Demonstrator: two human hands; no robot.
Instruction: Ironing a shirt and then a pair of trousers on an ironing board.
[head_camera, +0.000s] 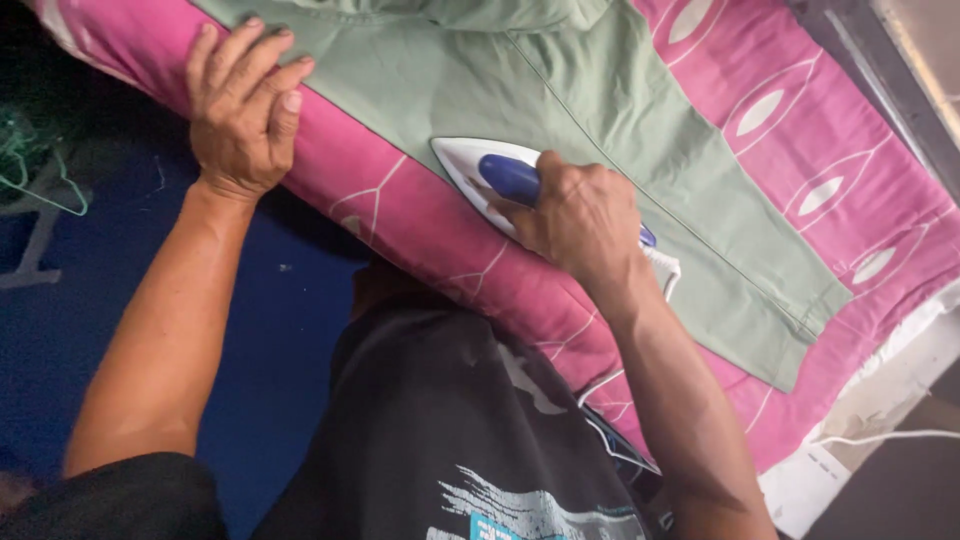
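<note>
A pale green garment (600, 110) lies spread over a pink patterned cloth (400, 200) that covers the ironing surface. My right hand (580, 220) grips the blue handle of a white and blue iron (495, 175), whose tip points up and left on the garment's near edge. My left hand (243, 105) rests flat on the pink cloth's edge, fingertips touching the green fabric and holding it down.
A dark blue floor (270, 330) lies at the left, with a green wire hanger (30, 170) on it. A white cord (880, 437) runs at the lower right past the surface's white end. My black shirt fills the bottom centre.
</note>
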